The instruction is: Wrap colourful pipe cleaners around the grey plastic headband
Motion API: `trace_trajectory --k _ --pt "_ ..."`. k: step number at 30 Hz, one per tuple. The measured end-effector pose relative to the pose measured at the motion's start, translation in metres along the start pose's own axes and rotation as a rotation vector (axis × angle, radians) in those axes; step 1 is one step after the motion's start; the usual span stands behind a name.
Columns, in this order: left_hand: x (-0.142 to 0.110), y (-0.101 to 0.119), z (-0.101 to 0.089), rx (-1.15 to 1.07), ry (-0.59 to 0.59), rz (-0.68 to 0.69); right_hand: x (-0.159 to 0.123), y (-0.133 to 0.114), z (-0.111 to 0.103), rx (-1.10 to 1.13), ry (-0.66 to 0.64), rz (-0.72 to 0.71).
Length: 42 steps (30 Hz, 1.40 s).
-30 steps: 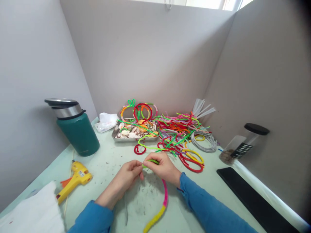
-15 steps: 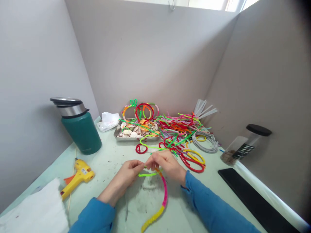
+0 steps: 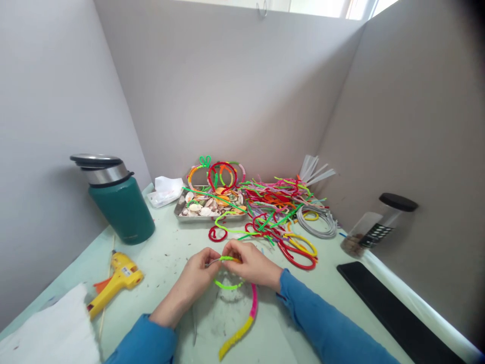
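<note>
Between the fingertips of my left hand (image 3: 195, 275) is a thin grey wire (image 3: 212, 262). Its tail hangs below that palm. My right hand (image 3: 250, 261) pinches the same wire where a lime-green pipe cleaner (image 3: 227, 258) is wound round it, beside an orange stretch. A loose length of the green pipe cleaner curves beneath both hands. From under my right hand, the wrapped wire (image 3: 237, 337) bends down toward me, pink first and then yellow at its end. My fingers hide part of the winding.
A yellow glue gun (image 3: 120, 278) and white cloth (image 3: 53, 328) lie left, near a green bottle (image 3: 123, 212). Behind are a tray of shells (image 3: 206, 218), a pipe cleaner heap (image 3: 275, 199), red-handled scissors (image 3: 299, 260) and coiled wire (image 3: 316, 230). A black strip (image 3: 390, 308) lies right.
My hands have drawn together and the wire end now shows between them. The green pipe cleaner's loose part has swung into a wider curve below. The view has shifted slightly.
</note>
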<state>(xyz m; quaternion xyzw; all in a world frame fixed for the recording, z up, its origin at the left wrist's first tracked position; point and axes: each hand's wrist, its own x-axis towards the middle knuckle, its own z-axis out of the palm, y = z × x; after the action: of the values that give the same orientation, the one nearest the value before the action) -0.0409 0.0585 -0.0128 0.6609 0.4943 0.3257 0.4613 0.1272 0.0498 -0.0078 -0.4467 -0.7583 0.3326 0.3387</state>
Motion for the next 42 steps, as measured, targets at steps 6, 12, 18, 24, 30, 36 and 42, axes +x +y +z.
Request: trace_trajectory --k 6,12,18,24,30,36,42 --pt "0.002 -0.007 0.001 -0.051 -0.014 0.032 -0.001 -0.001 0.010 -0.202 0.115 -0.052" --pt "0.002 -0.008 0.004 -0.054 -0.008 0.044 -0.003 -0.001 0.015 -0.320 0.200 -0.082" --pt "0.003 -0.011 0.006 -0.064 -0.009 0.057 -0.003 0.000 0.018 -0.306 0.230 -0.071" --pt "0.000 -0.001 0.000 -0.030 0.005 0.055 0.001 0.003 0.011 -0.014 0.140 0.098" --pt "-0.003 0.006 -0.002 -0.073 -0.017 -0.036 0.004 0.011 0.002 0.264 0.010 0.215" --pt "-0.005 0.014 -0.002 -0.124 -0.003 -0.097 0.003 0.010 0.007 0.198 0.066 0.118" --pt "-0.005 0.012 -0.002 -0.072 -0.013 -0.060 0.001 0.008 0.007 0.129 0.090 0.051"
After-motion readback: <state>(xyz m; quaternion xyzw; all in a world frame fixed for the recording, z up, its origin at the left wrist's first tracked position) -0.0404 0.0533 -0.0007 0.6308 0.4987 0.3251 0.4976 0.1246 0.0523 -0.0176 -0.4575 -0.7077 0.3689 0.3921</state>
